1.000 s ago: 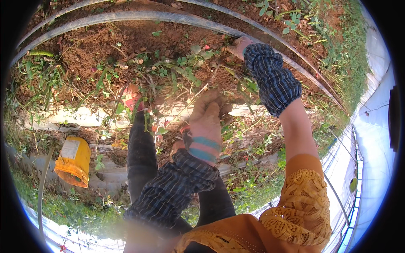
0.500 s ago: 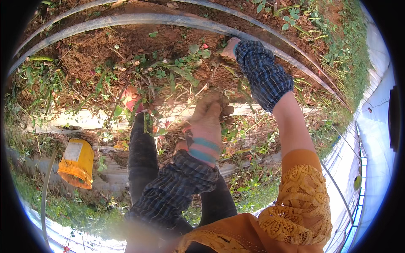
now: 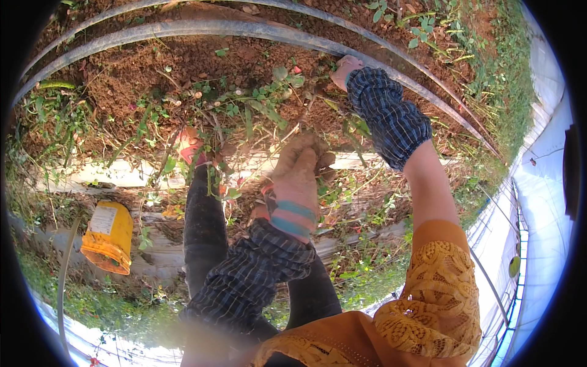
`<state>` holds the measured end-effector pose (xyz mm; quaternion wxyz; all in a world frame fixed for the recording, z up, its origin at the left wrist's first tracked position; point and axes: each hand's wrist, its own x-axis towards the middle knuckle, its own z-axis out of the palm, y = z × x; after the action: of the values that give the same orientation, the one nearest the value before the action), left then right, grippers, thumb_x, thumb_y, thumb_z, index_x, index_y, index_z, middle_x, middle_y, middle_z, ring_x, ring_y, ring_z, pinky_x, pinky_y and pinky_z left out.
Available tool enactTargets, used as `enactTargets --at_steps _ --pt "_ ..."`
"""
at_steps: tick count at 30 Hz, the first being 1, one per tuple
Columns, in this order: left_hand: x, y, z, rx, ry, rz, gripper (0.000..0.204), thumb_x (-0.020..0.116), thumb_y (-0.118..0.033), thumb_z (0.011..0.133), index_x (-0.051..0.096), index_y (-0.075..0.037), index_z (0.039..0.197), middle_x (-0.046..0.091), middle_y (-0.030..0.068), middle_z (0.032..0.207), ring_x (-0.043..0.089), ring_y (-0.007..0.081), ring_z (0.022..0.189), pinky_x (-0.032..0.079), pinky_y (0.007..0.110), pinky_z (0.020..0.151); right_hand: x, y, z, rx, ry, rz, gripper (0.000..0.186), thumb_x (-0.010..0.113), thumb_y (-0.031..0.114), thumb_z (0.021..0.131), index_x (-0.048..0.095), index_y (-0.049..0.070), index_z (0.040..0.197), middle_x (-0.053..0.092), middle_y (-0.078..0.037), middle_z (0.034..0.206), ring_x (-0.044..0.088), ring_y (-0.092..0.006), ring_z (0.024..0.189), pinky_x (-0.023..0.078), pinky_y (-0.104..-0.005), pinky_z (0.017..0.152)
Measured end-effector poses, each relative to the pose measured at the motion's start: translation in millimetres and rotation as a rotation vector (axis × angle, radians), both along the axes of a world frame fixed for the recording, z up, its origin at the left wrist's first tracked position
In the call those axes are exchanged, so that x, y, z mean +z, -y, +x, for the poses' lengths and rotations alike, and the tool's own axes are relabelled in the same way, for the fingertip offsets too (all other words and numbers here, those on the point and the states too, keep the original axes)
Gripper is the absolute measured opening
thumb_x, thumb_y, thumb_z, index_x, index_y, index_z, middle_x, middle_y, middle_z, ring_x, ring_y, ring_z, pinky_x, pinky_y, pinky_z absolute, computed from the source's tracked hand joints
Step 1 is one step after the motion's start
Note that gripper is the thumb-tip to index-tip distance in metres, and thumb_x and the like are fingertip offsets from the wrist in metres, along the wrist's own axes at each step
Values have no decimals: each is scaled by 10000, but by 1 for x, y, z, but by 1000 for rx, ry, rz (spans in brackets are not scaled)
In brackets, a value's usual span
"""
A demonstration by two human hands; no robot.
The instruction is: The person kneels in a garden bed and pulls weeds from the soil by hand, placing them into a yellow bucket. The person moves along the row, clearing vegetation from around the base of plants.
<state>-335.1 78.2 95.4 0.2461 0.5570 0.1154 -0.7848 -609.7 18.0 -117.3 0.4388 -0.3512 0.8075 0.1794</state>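
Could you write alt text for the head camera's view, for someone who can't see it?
A person's soiled, gloved left hand is low among leafy stems, while the right hand is farther ahead, beside a curved gray pipe over reddish soil. A yellow container is off to the left.

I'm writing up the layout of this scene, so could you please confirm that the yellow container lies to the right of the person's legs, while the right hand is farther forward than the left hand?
Not quite: the head view shows the yellow container to the left of the person's legs. The right hand is indeed farther forward than the left hand.
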Motion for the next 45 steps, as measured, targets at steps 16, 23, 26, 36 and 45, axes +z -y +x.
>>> enactTargets --at_steps 16,23,26,36,45 --pt "2 3 -26 17 -49 -47 288 544 -128 938 521 -34 1209 621 111 1041 627 212 872 555 322 692 265 -46 113 664 516 -275 262 651 286 865 646 64 1004 664 -142 855 646 -204 767 533 -344 676" --pt "6 10 -13 43 -31 34 220 490 -50 935 531 -71 1150 632 99 892 609 201 711 477 318 476 216 0 68 239 210 -255 378 573 260 923 564 50 1236 639 -123 1041 624 -235 938 513 -321 795" --pt "11 7 -14 74 -150 -6 227 490 -61 939 528 -75 1162 631 97 889 601 199 687 464 322 479 173 19 59 112 409 -351 359 538 217 942 546 54 1263 629 -146 1093 616 -238 984 505 -317 826" --pt "13 12 -4 92 -145 1 250 463 -69 959 523 -22 1197 628 114 893 599 192 687 478 290 528 79 113 84 411 121 30 456 543 223 937 470 69 1360 600 -149 1194 582 -270 1035 457 -357 924" --pt "12 14 -8 71 -173 36 260 455 -55 956 489 -50 1214 623 101 921 583 186 692 465 284 502 135 101 98 549 -6 -296 256 468 297 964 504 47 1008 517 -63 809 462 -217 694 481 -316 717"
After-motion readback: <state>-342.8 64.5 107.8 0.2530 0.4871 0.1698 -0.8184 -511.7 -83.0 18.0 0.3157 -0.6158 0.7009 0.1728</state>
